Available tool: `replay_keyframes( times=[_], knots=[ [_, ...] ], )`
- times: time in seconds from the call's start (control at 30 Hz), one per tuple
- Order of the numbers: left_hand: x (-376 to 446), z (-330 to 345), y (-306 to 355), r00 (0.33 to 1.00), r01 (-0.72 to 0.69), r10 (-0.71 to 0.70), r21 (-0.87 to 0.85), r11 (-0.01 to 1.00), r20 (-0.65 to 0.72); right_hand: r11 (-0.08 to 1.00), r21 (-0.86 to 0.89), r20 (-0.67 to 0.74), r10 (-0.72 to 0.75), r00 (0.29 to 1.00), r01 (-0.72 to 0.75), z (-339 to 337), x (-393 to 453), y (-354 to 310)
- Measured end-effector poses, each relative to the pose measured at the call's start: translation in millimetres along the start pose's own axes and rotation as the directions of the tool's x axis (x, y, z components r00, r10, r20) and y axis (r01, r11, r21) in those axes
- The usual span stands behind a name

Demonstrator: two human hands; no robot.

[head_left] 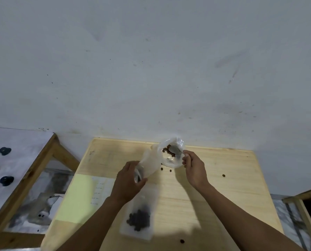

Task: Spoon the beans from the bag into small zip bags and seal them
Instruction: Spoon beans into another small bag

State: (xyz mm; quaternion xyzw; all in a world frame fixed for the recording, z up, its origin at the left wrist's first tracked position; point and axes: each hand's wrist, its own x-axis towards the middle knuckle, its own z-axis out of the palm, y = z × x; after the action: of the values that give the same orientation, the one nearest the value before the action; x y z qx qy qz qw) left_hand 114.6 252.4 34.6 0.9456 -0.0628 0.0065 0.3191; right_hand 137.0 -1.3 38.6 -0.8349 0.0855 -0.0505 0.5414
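A small zip bag (pixel 138 217) already holding dark beans lies flat at the near side of the bench (pixel 214 196), out of the way. Beyond it, the left hand (pixel 128 180) grips the bean bag's (pixel 152 161) gathered end to steady it, while the right hand (pixel 194 168) pinches a spoon (pixel 174 150) dipped into its open mouth, near the wall (pixel 151 69).

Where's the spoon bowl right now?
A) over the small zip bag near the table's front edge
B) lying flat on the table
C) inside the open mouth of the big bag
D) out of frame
C: the right hand holds the spoon with its bowl among the beans inside the big bag.
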Motion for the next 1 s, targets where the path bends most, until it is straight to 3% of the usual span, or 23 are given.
replay_keyframes(
  times=[0.13, 0.27, 0.37, 0.6, 0.83, 1.0],
  knots=[
    [2.4, -2.3, 8.3, 1.0, 0.024, -0.024, -0.018, 1.0, -0.017, 0.994, 0.105, -0.053, 0.026, 0.998, -0.02, 2.1, 1.4, -3.0],
    [7.5, -3.0, 15.6, 0.99, 0.111, -0.121, -0.134, 0.985, -0.07, 0.856, 0.479, -0.175, 0.312, 0.934, -0.196, -8.0, 4.4, -0.3],
    [11.4, -0.5, 19.8, 0.975, 0.165, -0.192, -0.219, 0.962, -0.109, 0.748, 0.605, -0.195, 0.472, 0.86, -0.274, -21.8, 1.5, 8.8],
    [14.5, 11.4, 34.7, 0.981, 0.164, -0.183, -0.248, 0.955, -0.058, 0.812, 0.385, -0.031, 0.487, 0.873, -0.439, -29.7, -17.4, 32.9],
    [11.8, 12.3, 50.8, 0.992, 0.076, -0.096, -0.205, 0.976, -0.087, 0.653, 0.519, 0.139, 0.572, 0.809, -0.551, -32.3, -22.9, 27.4],
    [8.9, 7.0, 66.0, 0.996, 0.012, -0.027, -0.156, 0.988, -0.091, 0.638, 0.401, 0.162, 0.658, 0.736, -0.658, -38.3, -21.5, 39.2]
  ],
)
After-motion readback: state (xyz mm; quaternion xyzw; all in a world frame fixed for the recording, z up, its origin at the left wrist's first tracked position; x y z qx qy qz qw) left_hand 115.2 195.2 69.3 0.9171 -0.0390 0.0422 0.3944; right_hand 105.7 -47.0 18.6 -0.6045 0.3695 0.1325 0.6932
